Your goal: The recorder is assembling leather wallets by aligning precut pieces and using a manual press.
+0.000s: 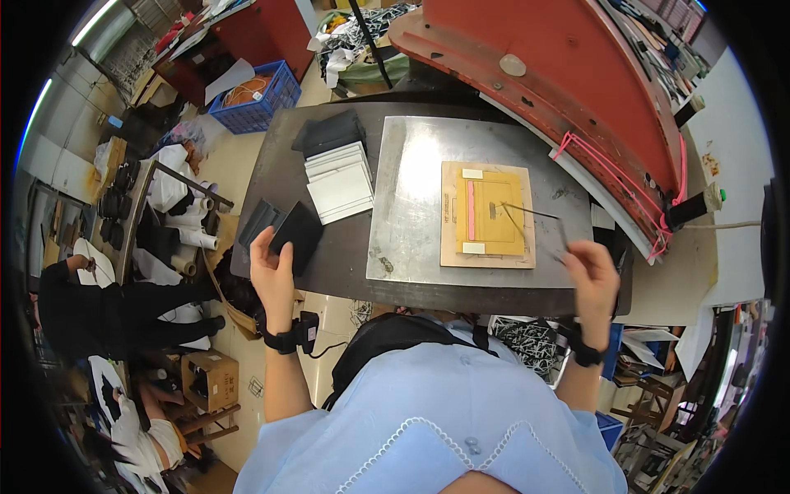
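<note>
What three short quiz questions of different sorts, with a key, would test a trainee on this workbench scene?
1. True or false: the left hand holds a dark square piece.
2. Which thing lies on the metal plate? A) a blue crate B) a tan board with a pink strip C) a stack of white sheets
3. Fill in: the right hand is at the plate's ______ edge, by a thin clear sheet.

Key
1. True.
2. B: the tan board lies on the plate; the stack of white sheets and the blue crate are off it.
3. Right.
</note>
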{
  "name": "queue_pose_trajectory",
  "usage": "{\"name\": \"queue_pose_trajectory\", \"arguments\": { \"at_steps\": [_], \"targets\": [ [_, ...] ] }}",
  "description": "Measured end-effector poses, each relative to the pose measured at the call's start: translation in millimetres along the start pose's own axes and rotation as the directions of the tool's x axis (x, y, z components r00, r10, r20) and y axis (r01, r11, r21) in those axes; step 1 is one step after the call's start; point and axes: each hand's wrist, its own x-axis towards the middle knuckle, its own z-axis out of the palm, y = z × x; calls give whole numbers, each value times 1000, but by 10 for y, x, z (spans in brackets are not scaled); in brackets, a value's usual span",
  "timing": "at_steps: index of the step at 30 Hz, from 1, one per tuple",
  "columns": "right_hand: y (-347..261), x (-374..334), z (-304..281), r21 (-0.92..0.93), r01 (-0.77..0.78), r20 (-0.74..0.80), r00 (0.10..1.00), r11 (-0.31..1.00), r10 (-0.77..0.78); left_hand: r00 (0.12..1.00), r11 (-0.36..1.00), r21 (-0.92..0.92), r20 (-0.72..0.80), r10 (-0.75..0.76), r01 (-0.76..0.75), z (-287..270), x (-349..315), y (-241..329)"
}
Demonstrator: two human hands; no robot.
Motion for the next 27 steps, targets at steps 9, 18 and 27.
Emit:
{"name": "queue_pose_trajectory", "arguments": {
  "at_steps": [9,18,27],
  "targets": [
    [232,-808,-1748,-579,-400,61,848,710,527,823,648,510,401,403,-566,570,380,154],
    [-13,-672,-1076,-480,-237,67,950,845,304,777,485,607,492,394,-630,893,574,243],
    [-177,-33,-203,-344,172,470,882,923,11,758,551,525,511,406,-649,823,692,106]
  ]
}}
